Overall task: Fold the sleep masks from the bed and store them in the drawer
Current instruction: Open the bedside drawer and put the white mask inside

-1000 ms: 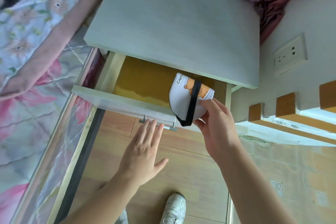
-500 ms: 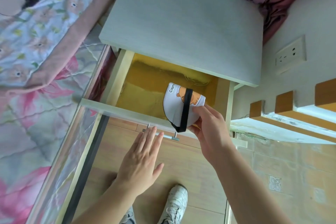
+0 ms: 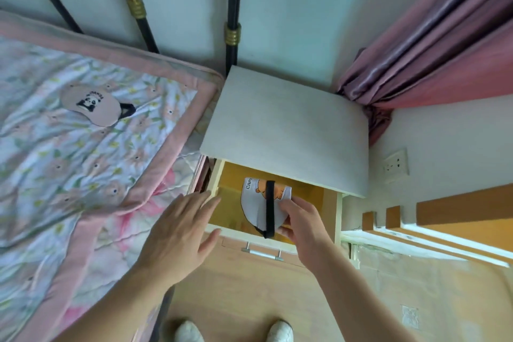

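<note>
in the drawer at 6 o'clock, right hand has lowered folded mask, still pinching it; left hand open; panda mask at 10 o'clock remains.

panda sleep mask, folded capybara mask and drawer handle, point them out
panda sleep mask [image 3: 91, 104]: head view, on its pink face.
folded capybara mask [image 3: 255, 205]: head view, on its white panel.
drawer handle [image 3: 262, 253]: head view, on the metal bar.

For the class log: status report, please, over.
Right hand gripping folded capybara mask inside open drawer. Left hand open, empty. Panda mask unfolded on bed. Nothing blocking.
</note>
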